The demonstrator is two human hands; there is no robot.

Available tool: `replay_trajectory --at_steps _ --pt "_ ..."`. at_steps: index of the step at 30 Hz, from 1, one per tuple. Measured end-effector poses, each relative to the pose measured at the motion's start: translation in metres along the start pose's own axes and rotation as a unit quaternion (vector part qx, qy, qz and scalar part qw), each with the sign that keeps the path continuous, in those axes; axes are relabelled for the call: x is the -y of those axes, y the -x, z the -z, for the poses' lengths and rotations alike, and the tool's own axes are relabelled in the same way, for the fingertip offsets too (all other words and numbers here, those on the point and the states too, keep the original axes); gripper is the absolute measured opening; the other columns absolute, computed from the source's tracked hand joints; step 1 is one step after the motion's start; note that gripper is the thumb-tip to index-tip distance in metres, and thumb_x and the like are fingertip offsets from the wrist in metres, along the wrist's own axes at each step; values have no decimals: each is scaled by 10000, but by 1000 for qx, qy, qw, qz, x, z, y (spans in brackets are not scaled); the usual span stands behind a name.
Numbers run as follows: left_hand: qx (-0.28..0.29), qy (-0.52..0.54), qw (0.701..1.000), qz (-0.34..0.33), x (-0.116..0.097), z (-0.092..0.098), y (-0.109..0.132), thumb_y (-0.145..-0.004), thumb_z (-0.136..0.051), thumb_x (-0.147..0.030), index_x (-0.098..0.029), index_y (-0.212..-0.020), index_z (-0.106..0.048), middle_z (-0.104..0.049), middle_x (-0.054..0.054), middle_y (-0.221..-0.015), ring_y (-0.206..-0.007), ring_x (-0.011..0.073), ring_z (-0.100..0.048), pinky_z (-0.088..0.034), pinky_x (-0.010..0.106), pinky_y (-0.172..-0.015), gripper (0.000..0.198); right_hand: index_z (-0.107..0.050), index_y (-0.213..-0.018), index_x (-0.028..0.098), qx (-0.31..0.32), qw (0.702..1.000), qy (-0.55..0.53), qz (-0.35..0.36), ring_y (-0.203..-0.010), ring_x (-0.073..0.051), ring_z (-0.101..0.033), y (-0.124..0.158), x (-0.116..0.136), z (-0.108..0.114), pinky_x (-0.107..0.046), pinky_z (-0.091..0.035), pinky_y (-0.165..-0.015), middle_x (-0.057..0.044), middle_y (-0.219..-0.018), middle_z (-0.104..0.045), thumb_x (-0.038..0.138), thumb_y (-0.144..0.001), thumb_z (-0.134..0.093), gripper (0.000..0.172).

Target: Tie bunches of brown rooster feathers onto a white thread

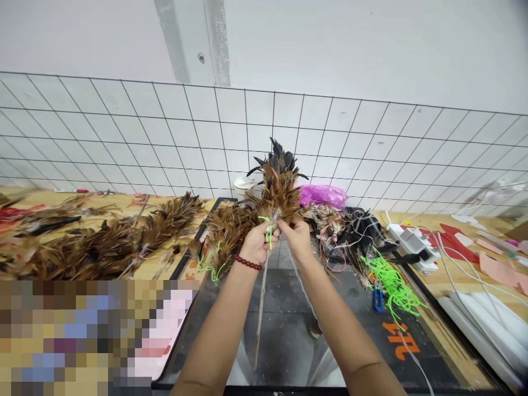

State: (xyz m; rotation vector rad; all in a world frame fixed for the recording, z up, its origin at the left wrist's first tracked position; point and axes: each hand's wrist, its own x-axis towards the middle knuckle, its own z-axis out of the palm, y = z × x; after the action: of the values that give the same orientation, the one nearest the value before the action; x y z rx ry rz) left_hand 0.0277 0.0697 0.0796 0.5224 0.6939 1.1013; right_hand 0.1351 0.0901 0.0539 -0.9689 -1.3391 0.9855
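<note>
A feather duster head (278, 184) of brown and black feathers stands upright on a thin wooden stick (259, 313) that hangs down toward me. My left hand (256, 242) is closed around the stick just under the feathers, with a green string (269, 231) over its fingers and a red bead bracelet on the wrist. My right hand (295, 235) pinches the base of the feathers right beside it, touching the left hand.
A black mat (355, 324) lies under my arms. Piles of brown feathers (103, 242) spread to the left. Green strings (391, 283), blue scissors (377, 297), tangled wires, a pink bag (324, 193) and a white power strip (412, 239) sit to the right. A wire grid panel stands behind.
</note>
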Motion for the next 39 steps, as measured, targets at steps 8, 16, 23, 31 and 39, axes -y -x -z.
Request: replay_trajectory --at_steps 8,16,23,31,39 --pt "-21 -128 984 -121 10 -8 6 -685 -716 -421 -141 -699 -458 -457 -40 -555 -384 6 -326 -196 109 -348 381 -509 -741 197 -87 996 16 24 -580 -114 -492 1 -3 -3 -240 -417 -582 27 -609 -535 353 -715 -581 174" --pt "-61 -183 965 -180 5 1 3 -726 -636 -382 -152 -631 -412 -419 -46 -569 -397 13 -296 -179 138 -370 335 -603 -858 176 144 981 -17 -127 -475 -84 -407 23 5 23 -209 -319 -479 34 -587 -516 502 -781 -537 341" --pt "-110 -519 818 -223 14 8 -5 -850 -447 -283 -168 -628 -456 -464 -7 -549 -489 108 -457 -348 223 -491 250 -684 -856 184 186 847 441 231 -705 -140 -545 2 57 61 -244 -326 -608 -49 -804 -655 260 -849 -471 227" --pt "-30 -832 497 -246 43 -21 16 -905 -358 -257 -130 -900 -609 -661 162 -816 -794 258 -645 -452 337 -686 281 -698 -817 196 355 624 634 289 -679 -133 -524 -40 103 57 -256 -211 -542 -48 -861 -660 155 -776 -503 203" --pt "-65 -858 419 -290 45 -29 23 -901 -347 -207 -123 -1240 -463 -649 147 -865 -770 246 -645 -458 327 -659 368 -728 -841 248 373 682 601 184 -821 -149 -598 -62 78 65 -225 -310 -599 -2 -903 -714 223 -799 -563 172"
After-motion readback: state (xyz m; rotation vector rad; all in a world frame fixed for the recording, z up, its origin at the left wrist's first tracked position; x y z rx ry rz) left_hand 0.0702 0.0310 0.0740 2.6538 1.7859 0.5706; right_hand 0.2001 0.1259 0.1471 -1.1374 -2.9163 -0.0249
